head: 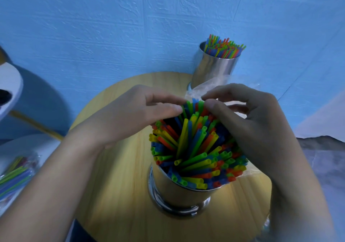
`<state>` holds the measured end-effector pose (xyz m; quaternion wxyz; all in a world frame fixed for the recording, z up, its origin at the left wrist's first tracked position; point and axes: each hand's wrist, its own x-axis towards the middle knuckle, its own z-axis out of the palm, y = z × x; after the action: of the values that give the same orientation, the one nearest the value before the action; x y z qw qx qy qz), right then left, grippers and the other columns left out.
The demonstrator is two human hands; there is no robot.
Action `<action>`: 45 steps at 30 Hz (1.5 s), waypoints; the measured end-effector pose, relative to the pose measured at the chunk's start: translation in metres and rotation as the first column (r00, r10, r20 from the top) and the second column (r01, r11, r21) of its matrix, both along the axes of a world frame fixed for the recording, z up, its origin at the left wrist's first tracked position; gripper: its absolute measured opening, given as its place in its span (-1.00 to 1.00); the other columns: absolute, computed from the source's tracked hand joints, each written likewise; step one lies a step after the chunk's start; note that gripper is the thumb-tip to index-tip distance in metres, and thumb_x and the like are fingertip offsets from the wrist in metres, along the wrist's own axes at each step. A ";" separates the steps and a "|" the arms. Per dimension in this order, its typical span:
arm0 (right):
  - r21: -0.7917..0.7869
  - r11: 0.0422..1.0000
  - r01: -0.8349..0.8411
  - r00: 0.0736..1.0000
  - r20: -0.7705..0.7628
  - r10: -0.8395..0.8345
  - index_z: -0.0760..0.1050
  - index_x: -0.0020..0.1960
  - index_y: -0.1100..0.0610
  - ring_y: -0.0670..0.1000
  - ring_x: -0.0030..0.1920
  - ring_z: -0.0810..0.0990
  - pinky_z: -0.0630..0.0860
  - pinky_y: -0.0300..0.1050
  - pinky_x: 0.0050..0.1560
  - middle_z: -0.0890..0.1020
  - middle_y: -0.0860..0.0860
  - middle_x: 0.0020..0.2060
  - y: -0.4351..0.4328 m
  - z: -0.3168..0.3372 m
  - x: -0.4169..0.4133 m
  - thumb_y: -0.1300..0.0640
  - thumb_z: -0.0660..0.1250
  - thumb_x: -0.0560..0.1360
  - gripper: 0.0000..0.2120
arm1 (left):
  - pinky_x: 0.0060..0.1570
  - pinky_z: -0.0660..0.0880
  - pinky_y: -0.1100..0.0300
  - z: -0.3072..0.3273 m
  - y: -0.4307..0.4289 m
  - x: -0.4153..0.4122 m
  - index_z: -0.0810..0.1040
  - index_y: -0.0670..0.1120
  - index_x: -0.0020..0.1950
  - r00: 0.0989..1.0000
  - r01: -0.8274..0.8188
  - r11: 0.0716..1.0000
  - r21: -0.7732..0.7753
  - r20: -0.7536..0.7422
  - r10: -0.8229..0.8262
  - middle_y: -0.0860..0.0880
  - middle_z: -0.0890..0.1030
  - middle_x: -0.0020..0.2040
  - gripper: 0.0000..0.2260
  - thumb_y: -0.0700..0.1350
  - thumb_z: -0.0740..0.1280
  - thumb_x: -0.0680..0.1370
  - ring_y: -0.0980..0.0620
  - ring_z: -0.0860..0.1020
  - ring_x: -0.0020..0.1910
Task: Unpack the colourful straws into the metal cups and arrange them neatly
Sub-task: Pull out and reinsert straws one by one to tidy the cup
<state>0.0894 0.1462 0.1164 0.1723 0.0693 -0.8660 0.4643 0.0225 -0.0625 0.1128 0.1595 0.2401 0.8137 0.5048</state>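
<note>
While we tidy the bundle, head view shows both hands over the near cup (179, 189), which stands upright mid-surface (112, 195), close to us so both hands reach it easily. Straws (196, 148) sit inside it, bottoms in the cup, tops fanning outward in all directions, not neat yet. Likely step: gathering the splayed tops together.

Left hand (130, 114) comes in from the left. Its thumb and forefinger tips meet at the far straw tips and the fingers are nearly straight; real grip or just a touch, we cannot tell. Right hand (252, 120) arches over the right side with its fingers (224, 92) curled. Thumb and forefinger pinch a few green and blue tips at the far rim, and the palm covers the right-hand straws. So the straws lie below and between both hands, with only the tallest far tips at the fingertips.

Clear wrapper (205, 88) lies crumpled behind the hands, and another bit shows at the cup's right. Far cup (214, 68) stands by the blue wall (93, 27), already filled, well apart from the near one. Unopened packet (15, 169) waits off to the left, on a separate white top.
</note>
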 end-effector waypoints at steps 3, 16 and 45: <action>-0.034 0.999 0.009 0.997 0.080 -0.006 0.66 -0.02 -0.15 -0.18 0.02 0.65 0.61 -0.15 -0.06 0.69 -0.24 -0.09 0.006 -0.006 -0.003 -0.09 0.39 0.58 -0.92 | 0.10 0.63 0.21 0.000 0.003 0.000 0.71 0.15 0.11 1.000 0.005 0.999 0.035 0.013 -0.005 0.13 0.76 -0.04 -0.81 -0.08 0.36 0.61 0.19 0.71 -0.02; -0.090 0.993 -0.076 0.987 0.135 0.088 0.71 0.05 -0.10 -0.18 0.08 0.67 0.61 -0.23 0.02 0.73 -0.16 -0.02 0.008 -0.012 -0.007 0.18 0.22 0.68 -0.69 | 0.00 0.60 0.19 -0.002 0.012 -0.002 0.75 0.11 0.01 0.997 -0.077 0.996 0.036 0.021 0.076 0.10 0.76 -0.10 -0.87 -0.02 0.39 0.59 0.14 0.72 -0.08; -0.202 0.976 -0.076 0.991 0.090 0.096 0.67 0.06 -0.10 -0.14 0.10 0.66 0.58 -0.32 -0.05 0.72 -0.08 0.00 0.009 -0.013 -0.006 0.15 0.28 0.66 -0.78 | -0.18 0.59 0.19 0.007 0.012 -0.018 0.53 -0.05 -0.01 0.878 -0.380 0.596 0.707 0.074 0.472 0.01 0.73 -0.13 -0.90 -0.16 0.28 0.69 0.00 0.70 -0.17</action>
<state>0.0835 0.1555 0.1033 0.1150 0.0661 -0.8191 0.5581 0.0041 -0.0510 0.1196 -0.1192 0.1108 0.6003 0.7830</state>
